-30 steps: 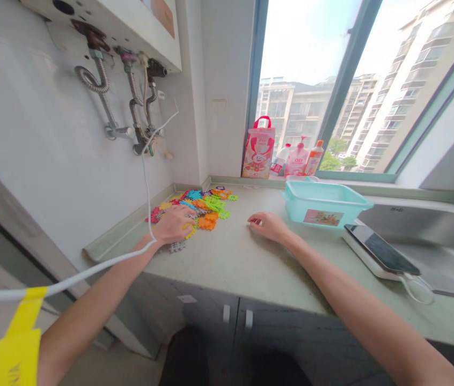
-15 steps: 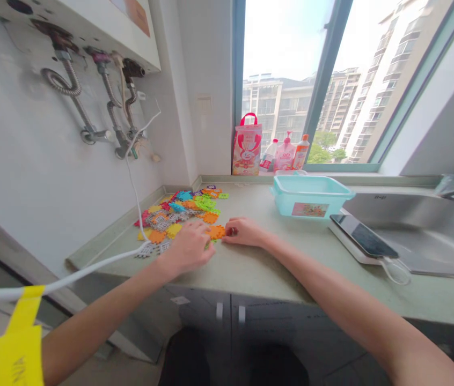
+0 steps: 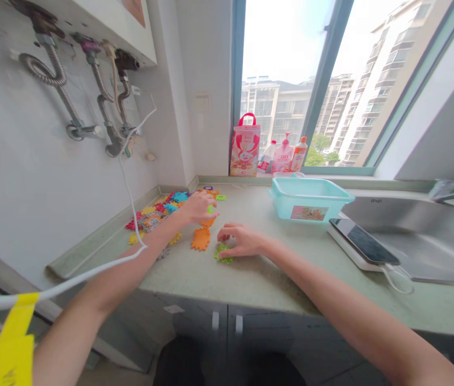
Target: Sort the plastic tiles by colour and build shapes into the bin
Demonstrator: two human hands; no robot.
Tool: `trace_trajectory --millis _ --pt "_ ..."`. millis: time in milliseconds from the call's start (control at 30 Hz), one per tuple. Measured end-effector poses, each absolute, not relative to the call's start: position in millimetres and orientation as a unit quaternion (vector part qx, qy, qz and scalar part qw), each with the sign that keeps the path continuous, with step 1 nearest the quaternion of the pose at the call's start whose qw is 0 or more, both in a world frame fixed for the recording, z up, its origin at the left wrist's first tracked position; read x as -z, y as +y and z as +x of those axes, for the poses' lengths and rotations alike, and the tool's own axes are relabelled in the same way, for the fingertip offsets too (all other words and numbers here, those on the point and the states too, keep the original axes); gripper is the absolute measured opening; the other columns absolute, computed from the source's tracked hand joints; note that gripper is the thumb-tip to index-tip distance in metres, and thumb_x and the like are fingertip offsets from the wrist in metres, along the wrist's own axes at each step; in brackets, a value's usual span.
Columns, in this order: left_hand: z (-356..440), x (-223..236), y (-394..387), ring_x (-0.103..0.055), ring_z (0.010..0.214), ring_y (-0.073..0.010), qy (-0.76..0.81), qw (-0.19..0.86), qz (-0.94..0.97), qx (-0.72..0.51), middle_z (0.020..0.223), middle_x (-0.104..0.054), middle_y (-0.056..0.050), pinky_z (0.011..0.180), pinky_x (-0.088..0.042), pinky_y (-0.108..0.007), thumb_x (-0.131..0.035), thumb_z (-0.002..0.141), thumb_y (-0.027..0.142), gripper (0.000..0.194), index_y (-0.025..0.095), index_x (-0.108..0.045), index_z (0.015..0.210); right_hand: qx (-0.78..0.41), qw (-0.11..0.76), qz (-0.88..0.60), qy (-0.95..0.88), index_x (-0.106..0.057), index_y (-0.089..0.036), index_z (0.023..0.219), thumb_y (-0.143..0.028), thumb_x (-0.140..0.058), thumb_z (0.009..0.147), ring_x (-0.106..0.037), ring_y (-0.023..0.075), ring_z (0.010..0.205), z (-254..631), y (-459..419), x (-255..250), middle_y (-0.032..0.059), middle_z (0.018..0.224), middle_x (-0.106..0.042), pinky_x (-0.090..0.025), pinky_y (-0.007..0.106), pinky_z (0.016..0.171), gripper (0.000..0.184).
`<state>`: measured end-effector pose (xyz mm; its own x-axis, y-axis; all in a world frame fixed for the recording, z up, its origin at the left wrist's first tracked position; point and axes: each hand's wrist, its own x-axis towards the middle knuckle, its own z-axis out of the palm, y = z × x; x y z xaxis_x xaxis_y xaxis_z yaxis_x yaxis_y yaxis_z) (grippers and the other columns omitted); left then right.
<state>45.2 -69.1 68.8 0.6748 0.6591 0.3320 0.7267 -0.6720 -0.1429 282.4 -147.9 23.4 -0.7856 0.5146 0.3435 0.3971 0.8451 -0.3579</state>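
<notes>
My left hand [image 3: 202, 208] reaches over the pile of colourful puzzle pieces [image 3: 170, 206]. Its fingers and thumb are apart, with a bright green piece [image 3: 211, 209] showing between them; I cannot tell how firmly they touch it. Nearer to me, my right hand [image 3: 245, 240] rests on the counter, fingers bent and parted from the thumb. The thumb lies on a flat green puzzle piece [image 3: 222, 254] with notched edges. Left of that piece, an orange puzzle piece [image 3: 200, 239] lies flat on the counter.
A light blue plastic basket [image 3: 311, 185] stands back right. Beside the steel sink [image 3: 392, 225] a phone [image 3: 361, 241] lies on a white box. A white cable [image 3: 130, 256] crosses in front of my left forearm. Bottles [image 3: 283, 156] and a pink bag [image 3: 245, 150] stand by the window.
My left hand has moved away from the orange piece, back to the pile. My right hand has shifted slightly towards me, onto the green piece, which now shows apart from the orange one.
</notes>
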Motion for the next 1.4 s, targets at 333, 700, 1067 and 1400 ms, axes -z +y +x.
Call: trace_trajectory --millis 333,700,1067,1400 --pt "24 -61 -79 -0.07 0.098 -0.0291 -0.44 0.095 -0.893 0.011 0.094 -0.078 -0.005 0.091 -0.048 -0.04 -0.07 0.073 0.028 0.05 0.026 -0.072 0.124 -0.069 0.27 -0.387 -0.879 -0.073 -0.022 0.112 -0.014 -0.068 0.093 -0.07 0.0212 0.097 304 -114 0 0.0081 0.114 -0.071 -0.053 0.036 0.095 0.022" --pt "5 -63 -67 -0.063 0.119 -0.0324 -0.513 0.195 -0.835 0.039 0.127 -0.073 -0.012 0.101 -0.043 -0.044 -0.066 0.083 0.04 0.046 0.023 -0.072 0.125 -0.085 0.285 -0.372 -0.879 -0.075 -0.024 0.113 -0.015 -0.067 0.093 -0.068 0.0248 0.112 306 -110 7 0.0089 0.119 -0.072 -0.053 0.042 0.105 0.024" --pt "15 -39 -57 -0.072 0.1 -0.0274 -0.468 0.086 -0.877 0.064 0.109 -0.08 -0.008 0.089 -0.051 -0.037 -0.057 0.096 0.064 0.048 0.026 -0.08 0.116 -0.1 0.285 -0.357 -0.884 -0.077 -0.022 0.109 -0.016 -0.063 0.095 -0.067 0.0262 0.113 308 -109 7 0.0101 0.117 -0.073 -0.051 0.045 0.106 0.021" --pt "-7 -50 -42 -0.068 0.112 -0.0255 -0.519 0.157 -0.83 0.131 0.122 -0.077 -0.008 0.102 -0.048 -0.037 -0.048 0.098 0.021 0.041 0.025 -0.072 0.131 -0.066 0.256 -0.359 -0.895 -0.05 -0.03 0.156 -0.056 -0.067 0.097 -0.04 0.0369 0.151 289 -125 -3 0.0148 0.168 -0.036 -0.032 0.06 0.123 0.067"
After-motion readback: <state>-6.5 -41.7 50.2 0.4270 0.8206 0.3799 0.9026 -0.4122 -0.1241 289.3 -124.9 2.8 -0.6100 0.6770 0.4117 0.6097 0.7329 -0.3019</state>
